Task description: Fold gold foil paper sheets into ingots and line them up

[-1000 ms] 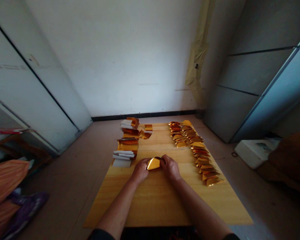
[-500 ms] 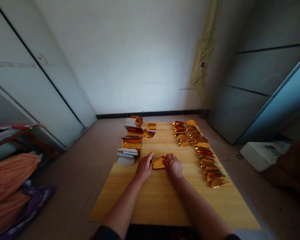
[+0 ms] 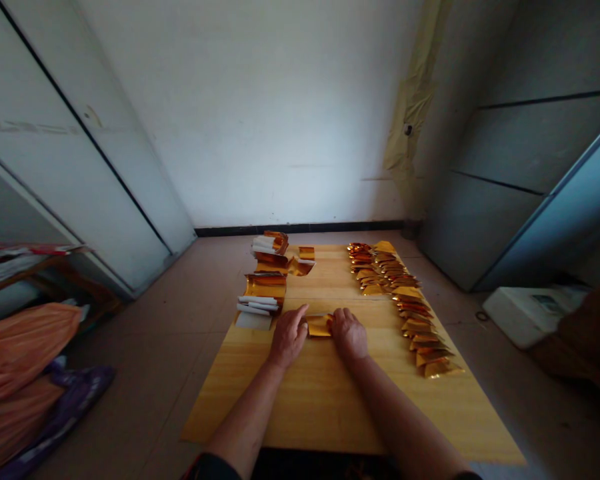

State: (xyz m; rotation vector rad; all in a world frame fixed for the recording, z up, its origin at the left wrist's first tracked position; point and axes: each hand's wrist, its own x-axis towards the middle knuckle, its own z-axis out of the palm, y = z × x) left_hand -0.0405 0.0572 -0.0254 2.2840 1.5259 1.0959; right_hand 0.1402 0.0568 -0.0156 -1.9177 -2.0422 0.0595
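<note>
Between my two hands, a gold foil paper (image 3: 320, 326) lies at the middle of the wooden board (image 3: 325, 400). My left hand (image 3: 290, 337) is at its left edge, with the fingers closed in on the paper's side. At the right edge, my right hand (image 3: 349, 331) grips the paper with curled fingers. To the left stand stacks of curled gold foil sheets (image 3: 265, 285) with white backs. Folded gold foil pieces (image 3: 419, 327) overlap in long rows on the right. Two loose foil sheets (image 3: 301, 267) rest beside the left stacks.
Orange bags (image 3: 25, 347) and a purple bag (image 3: 65, 413) lie on the floor at left. A white box (image 3: 520, 313) stands right of the board. Cabinets (image 3: 130, 167) flank the left side, and a white wall (image 3: 280, 120) rises behind.
The gold paper looks flatter and more drawn out between my hands. Both hands stay nearly in place; the whole view has shifted slightly.
</note>
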